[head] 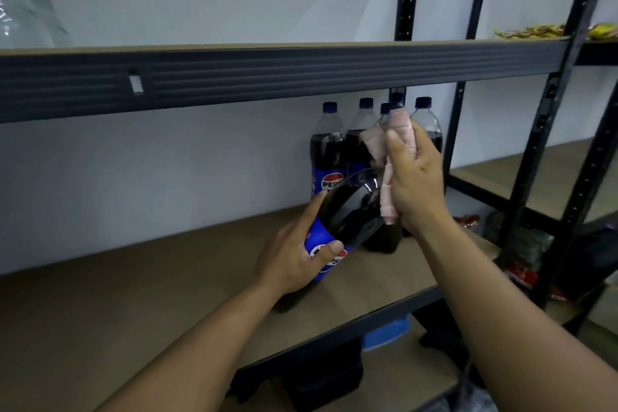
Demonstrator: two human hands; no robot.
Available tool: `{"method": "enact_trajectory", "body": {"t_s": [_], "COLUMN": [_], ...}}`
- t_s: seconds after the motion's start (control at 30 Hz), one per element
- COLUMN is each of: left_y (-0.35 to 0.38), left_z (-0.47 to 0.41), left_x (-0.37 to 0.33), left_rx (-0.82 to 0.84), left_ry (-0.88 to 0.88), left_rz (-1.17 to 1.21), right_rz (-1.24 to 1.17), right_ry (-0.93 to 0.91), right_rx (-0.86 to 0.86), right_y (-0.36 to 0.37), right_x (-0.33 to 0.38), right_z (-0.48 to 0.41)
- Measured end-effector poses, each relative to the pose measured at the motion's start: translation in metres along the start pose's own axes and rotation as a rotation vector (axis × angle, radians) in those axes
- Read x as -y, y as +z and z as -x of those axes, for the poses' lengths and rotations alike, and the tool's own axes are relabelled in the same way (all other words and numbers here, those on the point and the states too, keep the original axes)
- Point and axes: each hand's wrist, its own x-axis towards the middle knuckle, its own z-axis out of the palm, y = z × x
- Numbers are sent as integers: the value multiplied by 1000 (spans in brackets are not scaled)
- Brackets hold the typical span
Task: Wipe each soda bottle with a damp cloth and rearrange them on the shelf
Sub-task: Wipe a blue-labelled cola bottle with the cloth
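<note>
Soda bottle (354, 211) leans, neck to upper right; I see left grip (294, 257) clamped low, right grip (418, 184) clamping cloth (399, 120) at neck.

the left hand (294, 257) grips the tilted bottle (351, 211) round its middle. the bottle's base rests on the shelf board (133, 304) just beneath that hand, and its top leans up and to the right, under the right hand (414, 177). the cloth (401, 130) lies between the right hand and the bottle's neck, held there. just behind both hands the standing bottles (329, 144) cluster at the back of the board, near the wall. the upper shelf (267, 73) runs above both hands. on it, up and right of the right hand, lie snack packets (531, 32). more packets (466, 220) lie just right of the right wrist.
</note>
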Motion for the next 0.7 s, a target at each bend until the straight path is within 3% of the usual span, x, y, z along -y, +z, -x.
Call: {"method": "enact_trajectory", "body": {"t_s": [0.1,0.3,0.53,0.7], "left_y": [2,13,0,3], "left_z": [0,7,-2,3], "left_x": [0,-13,1,-6], "left_rx": [16,-54,51,-35], "left_ry": [-4,-6,-37,-11], "left_rz": [-3,-120,35,18], "right_rz": [33,175,-15,94], "right_ry": [11,72,-20,-14], "right_rx": [-7,-244,9,-96], "right_y": [-2,8,-5,10], "right_x": [-1,1,0,2], "right_z": [2,2,3,2]}}
